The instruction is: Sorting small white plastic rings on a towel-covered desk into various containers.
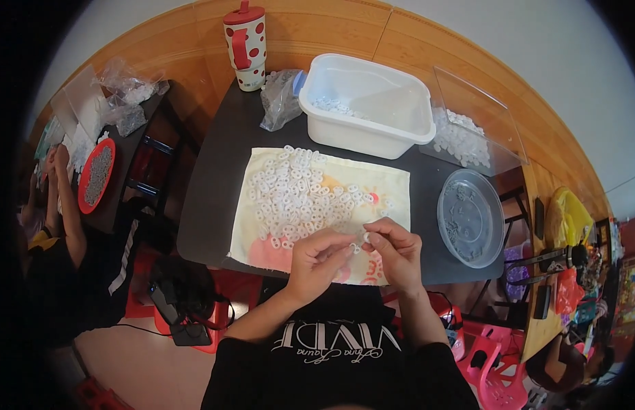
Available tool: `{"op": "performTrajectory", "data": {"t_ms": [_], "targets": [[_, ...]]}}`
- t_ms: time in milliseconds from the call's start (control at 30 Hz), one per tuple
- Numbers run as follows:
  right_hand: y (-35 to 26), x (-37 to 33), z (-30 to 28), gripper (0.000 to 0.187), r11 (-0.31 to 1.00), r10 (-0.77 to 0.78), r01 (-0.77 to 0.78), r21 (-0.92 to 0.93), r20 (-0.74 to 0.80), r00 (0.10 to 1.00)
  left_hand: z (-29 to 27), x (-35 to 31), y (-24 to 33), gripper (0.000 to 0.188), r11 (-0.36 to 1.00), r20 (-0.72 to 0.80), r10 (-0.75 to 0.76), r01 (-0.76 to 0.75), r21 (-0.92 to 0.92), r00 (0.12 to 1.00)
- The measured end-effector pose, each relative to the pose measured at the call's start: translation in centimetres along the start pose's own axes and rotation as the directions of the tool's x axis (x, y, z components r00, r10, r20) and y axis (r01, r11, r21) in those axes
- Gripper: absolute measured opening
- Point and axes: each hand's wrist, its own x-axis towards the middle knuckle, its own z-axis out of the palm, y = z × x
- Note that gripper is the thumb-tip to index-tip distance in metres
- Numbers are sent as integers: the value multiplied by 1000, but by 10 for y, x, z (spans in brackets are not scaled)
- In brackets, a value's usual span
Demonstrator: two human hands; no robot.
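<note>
Many small white oval pieces with two holes (290, 195) lie heaped on a cream cloth (379, 183) with pink and orange prints. My left hand (319, 265) is over the cloth's near edge, its thumb and fingers pinched on a small white piece (355, 249). Close beside it, my right hand (396, 256) pinches another small white piece (366, 237) between thumb and fingers. The two pieces are near each other; whether they touch is too small to tell.
A white tub (365, 133) holding some white pieces stands behind the cloth. Right of it are a clear acrylic box (491, 130) with white discs and a round clear tray (472, 219) with small grey parts. A spotted tumbler (246, 51) and plastic bag (280, 99) stand back left. Another person works at left.
</note>
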Motion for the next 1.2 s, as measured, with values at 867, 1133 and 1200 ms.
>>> {"op": "performTrajectory", "data": {"t_ms": [867, 1133, 1200], "targets": [[1, -11, 16, 22, 951, -201, 209, -227, 59, 978, 3, -9, -8, 20, 997, -101, 56, -60, -37, 993], [13, -12, 5, 24, 908, -204, 229, -351, 106, 973, -9, -10, -16, 28, 988, -8, 10, -9, 153, 1000], [13, -12, 5, 23, 873, -209, 248, -420, 137, 968, -15, -9, -16, 31, 930, 48, 79, -91, 355, 996]]}}
